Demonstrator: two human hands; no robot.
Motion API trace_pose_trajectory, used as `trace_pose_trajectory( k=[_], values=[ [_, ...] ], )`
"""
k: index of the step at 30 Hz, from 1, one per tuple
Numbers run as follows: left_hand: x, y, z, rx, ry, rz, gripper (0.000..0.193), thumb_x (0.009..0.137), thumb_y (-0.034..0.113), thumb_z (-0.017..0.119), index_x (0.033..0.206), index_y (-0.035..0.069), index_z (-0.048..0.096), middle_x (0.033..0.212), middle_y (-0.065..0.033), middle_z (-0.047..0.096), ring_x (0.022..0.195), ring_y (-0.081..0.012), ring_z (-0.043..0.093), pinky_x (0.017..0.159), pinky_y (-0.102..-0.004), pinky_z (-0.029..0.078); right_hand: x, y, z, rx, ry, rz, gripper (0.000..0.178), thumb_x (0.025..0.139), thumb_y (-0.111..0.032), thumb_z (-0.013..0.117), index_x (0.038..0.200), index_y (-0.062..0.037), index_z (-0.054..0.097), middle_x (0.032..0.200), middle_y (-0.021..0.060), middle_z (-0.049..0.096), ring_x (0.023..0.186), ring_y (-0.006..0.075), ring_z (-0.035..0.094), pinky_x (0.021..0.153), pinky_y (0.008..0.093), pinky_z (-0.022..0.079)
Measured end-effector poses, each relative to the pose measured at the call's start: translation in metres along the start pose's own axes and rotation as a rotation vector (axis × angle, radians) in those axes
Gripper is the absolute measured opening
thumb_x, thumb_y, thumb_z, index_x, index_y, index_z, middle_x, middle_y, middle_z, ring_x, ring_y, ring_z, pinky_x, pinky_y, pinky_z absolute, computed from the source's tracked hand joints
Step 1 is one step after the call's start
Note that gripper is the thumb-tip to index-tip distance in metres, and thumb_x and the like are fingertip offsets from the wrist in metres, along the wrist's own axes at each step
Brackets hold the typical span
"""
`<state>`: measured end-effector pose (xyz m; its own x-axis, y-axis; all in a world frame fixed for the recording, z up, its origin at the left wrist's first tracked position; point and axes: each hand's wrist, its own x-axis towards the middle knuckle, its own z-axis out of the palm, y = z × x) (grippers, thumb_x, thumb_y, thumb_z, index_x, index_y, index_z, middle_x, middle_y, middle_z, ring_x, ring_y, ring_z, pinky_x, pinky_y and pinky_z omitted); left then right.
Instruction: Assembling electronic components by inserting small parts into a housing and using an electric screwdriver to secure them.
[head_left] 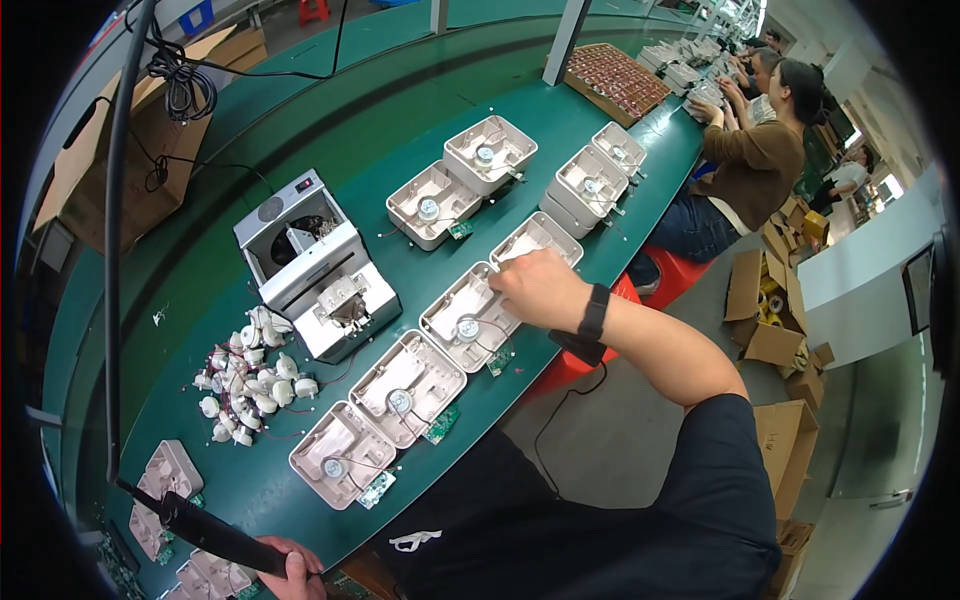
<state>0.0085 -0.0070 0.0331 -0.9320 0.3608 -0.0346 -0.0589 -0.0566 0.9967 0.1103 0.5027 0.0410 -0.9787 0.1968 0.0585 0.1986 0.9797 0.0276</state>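
Note:
My left hand [293, 572], at the lower left, is closed round one end of a black electric screwdriver [212, 532]. A black cord rises from the tool's other end; the tip is hidden. My right hand [540, 288] has its fingers curled together at the far corner of an open pale plastic housing [436, 318]. Whatever those fingertips pinch is hidden. Inside this housing sits a round silver speaker [468, 327], and a green circuit board [499, 361] hangs by wires at its near side. Two similar housings [408, 388] [340, 455] stand to the left in the same row.
More housings [490, 155] stand farther along the green bench [250, 490]. A grey machine [318, 265] stands behind a heap of white motors [250, 375]. A tray of small parts [615, 82] lies at the far end. Co-workers [760, 150] sit along the right edge.

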Motion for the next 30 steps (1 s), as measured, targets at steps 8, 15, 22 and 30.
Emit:
trace_pose_trajectory(
  k=[8, 15, 22, 30],
  values=[
    [-0.005, -0.010, 0.001, 0.165, 0.139, -0.090, 0.029, 0.088, 0.013, 0.069, 0.105, 0.002, 0.048, 0.073, -0.0042, 0.050, 0.056, -0.0141, 0.051, 0.054, -0.0279, 0.045, -0.027, -0.087, -0.035, 0.469, 0.327, 0.038, 0.009, 0.084, -0.018, 0.072, 0.084, -0.0093, 0.070, 0.070, 0.0072, 0.064, 0.061, 0.0260, 0.064, 0.055, 0.0381, 0.050],
    [0.009, -0.014, 0.015, 0.194, 0.023, -0.175, 0.021, 0.086, 0.007, 0.071, 0.096, 0.002, 0.053, 0.076, -0.0042, 0.054, 0.059, -0.0130, 0.055, 0.055, -0.0267, 0.047, -0.017, -0.202, -0.018, 0.516, 0.291, -0.157, 0.023, 0.083, -0.024, 0.075, 0.073, -0.0071, 0.063, 0.065, 0.0074, 0.063, 0.060, 0.0256, 0.065, 0.052, 0.0360, 0.051],
    [-0.004, -0.020, 0.010, 0.144, -0.056, -0.114, 0.020, 0.085, 0.004, 0.072, 0.094, 0.002, 0.054, 0.073, -0.0033, 0.054, 0.056, -0.0127, 0.055, 0.053, -0.0262, 0.047, 0.003, -0.230, -0.008, 0.178, 0.119, -0.072, 0.011, 0.076, -0.015, 0.065, 0.070, -0.0068, 0.067, 0.068, 0.0110, 0.067, 0.063, 0.0274, 0.069, 0.054, 0.0384, 0.053],
    [-0.011, -0.031, -0.002, 0.041, -0.047, -0.109, 0.021, 0.084, 0.005, 0.074, 0.092, 0.001, 0.055, 0.073, -0.0032, 0.056, 0.057, -0.0128, 0.057, 0.052, -0.0259, 0.047, -0.011, -0.235, 0.004, 0.262, 0.199, -0.011, 0.012, 0.072, -0.015, 0.064, 0.062, -0.0092, 0.067, 0.062, 0.0122, 0.066, 0.058, 0.0290, 0.068, 0.051, 0.0414, 0.052]
  ],
)
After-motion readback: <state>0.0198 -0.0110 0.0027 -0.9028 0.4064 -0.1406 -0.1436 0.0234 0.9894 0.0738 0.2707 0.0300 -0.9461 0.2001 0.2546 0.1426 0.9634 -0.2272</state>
